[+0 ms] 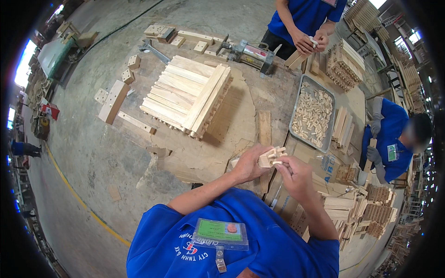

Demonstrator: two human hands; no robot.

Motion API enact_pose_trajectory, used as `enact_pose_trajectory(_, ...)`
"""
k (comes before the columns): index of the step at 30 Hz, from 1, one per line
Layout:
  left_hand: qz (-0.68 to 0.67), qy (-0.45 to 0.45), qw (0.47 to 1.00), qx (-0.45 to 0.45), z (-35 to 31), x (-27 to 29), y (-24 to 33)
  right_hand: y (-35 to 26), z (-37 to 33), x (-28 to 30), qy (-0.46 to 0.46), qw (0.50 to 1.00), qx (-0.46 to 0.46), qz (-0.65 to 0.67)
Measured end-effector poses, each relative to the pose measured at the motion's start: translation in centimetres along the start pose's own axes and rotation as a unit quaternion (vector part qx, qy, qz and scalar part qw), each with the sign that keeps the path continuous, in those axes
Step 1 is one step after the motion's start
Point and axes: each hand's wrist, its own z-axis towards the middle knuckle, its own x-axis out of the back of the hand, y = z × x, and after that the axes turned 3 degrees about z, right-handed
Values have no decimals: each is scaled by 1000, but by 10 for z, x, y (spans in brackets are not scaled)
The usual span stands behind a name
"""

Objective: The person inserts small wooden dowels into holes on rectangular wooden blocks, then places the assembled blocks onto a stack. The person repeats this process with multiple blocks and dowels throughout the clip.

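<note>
My left hand (pixel 251 163) is closed around a pale wooden piece (pixel 264 161) with several dowels sticking out of its end. My right hand (pixel 297 177) pinches a small wooden dowel (pixel 277 162) against that end; how far it sits in the wood is hidden by the fingers. Just beyond my right hand lies a metal tray (pixel 295 109) full of loose dowels (pixel 313 113). Ahead and to the left, a stack of wooden slats (pixel 181 90) rests on the worktable (pixel 241 111), with dowels showing along its edges.
A clamp-like metal cylinder (pixel 252 56), a wrench (pixel 155 51) and drilled wooden blocks (pixel 113 102) lie around the stack. Co-workers stand at the far side (pixel 308 23) and at the right (pixel 389 139). More wooden parts (pixel 345 65) are piled on the right.
</note>
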Motion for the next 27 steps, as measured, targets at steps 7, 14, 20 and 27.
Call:
enact_pose_trajectory(7, 12, 16, 1000, -13, -2, -5, -5, 1, 2, -15, 48, 994, 65, -75)
enact_pose_trajectory(14, 22, 30, 999, -34, -6, -9, -5, -4, -1, -18, 37, 993, 49, -100)
enact_pose_trajectory(20, 20, 31, 999, -17, -7, -5, -4, -2, -1, -24, 69, 991, 84, -75)
enact_pose_trajectory(27, -69, 87, 994, 20, 1, 7, 5, 70, -24, -63, 205, 952, -200, 105)
